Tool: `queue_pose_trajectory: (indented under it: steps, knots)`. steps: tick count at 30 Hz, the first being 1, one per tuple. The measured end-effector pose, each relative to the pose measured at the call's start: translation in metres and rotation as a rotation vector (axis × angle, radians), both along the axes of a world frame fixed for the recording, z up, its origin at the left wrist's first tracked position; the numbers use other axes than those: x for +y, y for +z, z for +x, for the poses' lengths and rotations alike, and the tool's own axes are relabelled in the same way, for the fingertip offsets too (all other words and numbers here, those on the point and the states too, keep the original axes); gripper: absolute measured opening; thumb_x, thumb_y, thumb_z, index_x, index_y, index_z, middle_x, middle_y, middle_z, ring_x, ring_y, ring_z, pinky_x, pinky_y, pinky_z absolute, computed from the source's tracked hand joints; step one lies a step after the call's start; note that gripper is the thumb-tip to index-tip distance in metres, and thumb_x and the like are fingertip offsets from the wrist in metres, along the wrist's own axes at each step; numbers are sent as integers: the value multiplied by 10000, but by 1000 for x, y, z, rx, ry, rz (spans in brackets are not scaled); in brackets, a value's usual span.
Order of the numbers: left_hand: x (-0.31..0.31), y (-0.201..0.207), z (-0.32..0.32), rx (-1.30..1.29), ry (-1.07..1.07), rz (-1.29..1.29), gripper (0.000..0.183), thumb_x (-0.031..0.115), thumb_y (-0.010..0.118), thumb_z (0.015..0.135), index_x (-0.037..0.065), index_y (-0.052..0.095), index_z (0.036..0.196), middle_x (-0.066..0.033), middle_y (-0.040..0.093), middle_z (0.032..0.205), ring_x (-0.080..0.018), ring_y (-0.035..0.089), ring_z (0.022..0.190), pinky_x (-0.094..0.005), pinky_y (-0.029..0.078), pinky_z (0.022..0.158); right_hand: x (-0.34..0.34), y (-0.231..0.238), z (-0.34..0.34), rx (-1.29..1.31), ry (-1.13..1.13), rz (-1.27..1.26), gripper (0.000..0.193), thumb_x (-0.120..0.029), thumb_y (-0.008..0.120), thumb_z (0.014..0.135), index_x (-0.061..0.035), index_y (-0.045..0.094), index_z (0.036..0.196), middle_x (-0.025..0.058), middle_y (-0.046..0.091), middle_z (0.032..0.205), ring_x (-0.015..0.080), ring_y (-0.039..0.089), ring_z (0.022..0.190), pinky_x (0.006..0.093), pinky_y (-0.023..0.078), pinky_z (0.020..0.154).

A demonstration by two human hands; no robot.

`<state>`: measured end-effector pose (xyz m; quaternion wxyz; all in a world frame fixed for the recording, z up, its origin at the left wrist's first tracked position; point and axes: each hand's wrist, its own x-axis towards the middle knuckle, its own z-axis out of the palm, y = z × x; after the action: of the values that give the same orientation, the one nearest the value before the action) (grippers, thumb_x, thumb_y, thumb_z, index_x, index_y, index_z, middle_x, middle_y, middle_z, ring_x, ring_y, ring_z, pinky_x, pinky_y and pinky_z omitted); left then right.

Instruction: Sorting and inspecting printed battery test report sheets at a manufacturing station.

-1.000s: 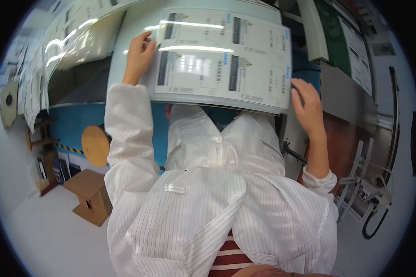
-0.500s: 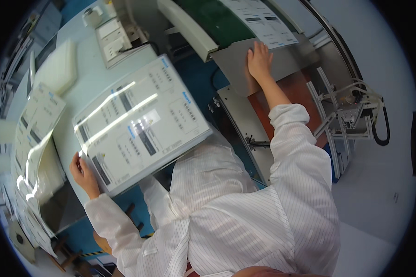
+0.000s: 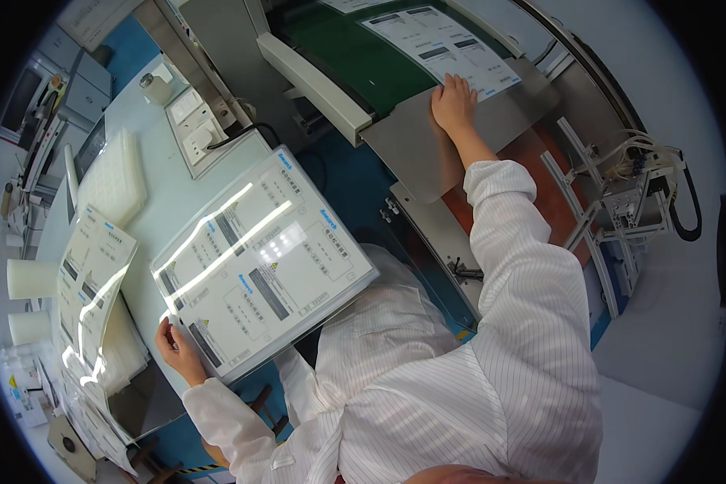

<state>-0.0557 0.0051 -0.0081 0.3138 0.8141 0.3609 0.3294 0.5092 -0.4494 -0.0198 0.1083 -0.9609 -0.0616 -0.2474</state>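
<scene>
At two printed sheets (image 3: 262, 266) (image 3: 444, 50) rest the left hand (image 3: 181, 356), its grip unclear, and the outstretched right hand (image 3: 457, 111).

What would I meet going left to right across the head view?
Upper white cylinder, translucent white stack, left hand, beige conveyor rail, right hand, metal-framed apparatus.

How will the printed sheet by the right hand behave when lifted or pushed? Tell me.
The printed sheet is probably light and somewhat floppy: it looks thin, and the similar sheet at left bends in a curve. It may slide readily when pushed, since its near end lies over a smooth-looking metal plate.
</scene>
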Motion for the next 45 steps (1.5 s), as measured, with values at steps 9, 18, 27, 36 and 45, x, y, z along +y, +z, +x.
queue_pose_trajectory:
  steps: [9,18,27,36,45]
  knots:
    - [-2,2,0,-23,18,-12,270,130,537,955,3,600,1185,-101,614,1115,-179,572,1004,-285,437,907,1,7,-3,35,-65,-38,561,-357,422,954,-16,418,1399,193,366,1481,342,285,1400,536,173,1137]
    - [-5,4,3,-68,14,-18,245,118,541,951,-4,610,1152,-84,621,1083,-153,569,963,-272,444,863,-14,8,-70,286,128,-88,683,-460,411,952,2,323,1447,220,277,1518,356,233,1419,480,169,1153]
    - [1,4,-4,-85,-16,-96,284,152,554,952,1,604,1188,-82,633,1114,-148,569,988,-270,438,880,-30,58,-227,435,455,-172,762,-330,607,886,45,263,1454,269,246,1511,390,200,1425,448,195,1156]
    - [-2,2,0,-153,-15,-70,247,119,573,930,19,634,1148,-80,645,1051,-147,585,925,-266,463,848,5,84,-244,319,455,-55,521,121,446,816,22,473,1327,269,559,1237,415,568,1095,422,463,962]
    - [-6,27,-11,-224,-182,-245,376,311,461,991,21,699,1020,-24,629,909,-116,536,861,-256,402,802,88,106,-340,29,1342,-13,457,143,460,791,26,595,1212,186,600,1242,357,574,1166,442,453,1005]
